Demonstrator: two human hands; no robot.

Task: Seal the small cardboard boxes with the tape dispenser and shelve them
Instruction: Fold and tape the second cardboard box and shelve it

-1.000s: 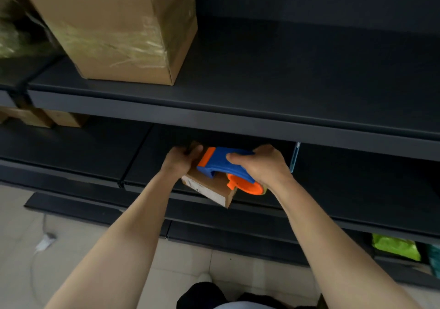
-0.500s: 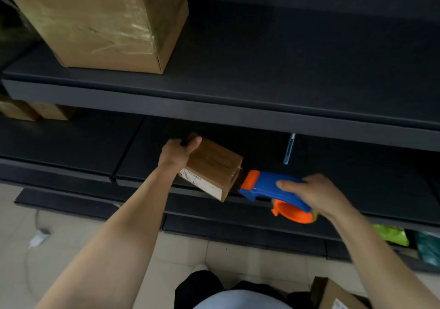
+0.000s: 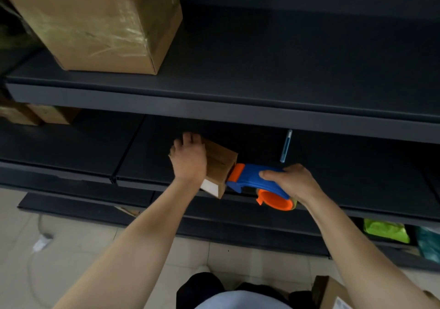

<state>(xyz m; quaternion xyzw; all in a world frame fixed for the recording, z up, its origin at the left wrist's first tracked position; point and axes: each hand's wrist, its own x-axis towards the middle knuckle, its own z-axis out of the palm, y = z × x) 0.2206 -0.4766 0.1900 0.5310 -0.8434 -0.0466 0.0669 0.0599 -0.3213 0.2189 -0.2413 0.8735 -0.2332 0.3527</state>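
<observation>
At lower shelf [image 3: 369, 185] edge, left hand [image 3: 190, 161] fingers round small box [image 3: 221, 163], right hand [image 3: 292, 182] fingers round tape dispenser [image 3: 250, 177] against it.

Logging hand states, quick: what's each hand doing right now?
Left hand: gripping the small cardboard box.
Right hand: gripping the tape dispenser.

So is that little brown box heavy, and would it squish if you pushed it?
Probably light: the left hand alone grips the little box, tilted. Likely fairly stiff: its corners look sharp even with the tape dispenser against its end. Its flat sides suggest it would slide rather than roll.
</observation>
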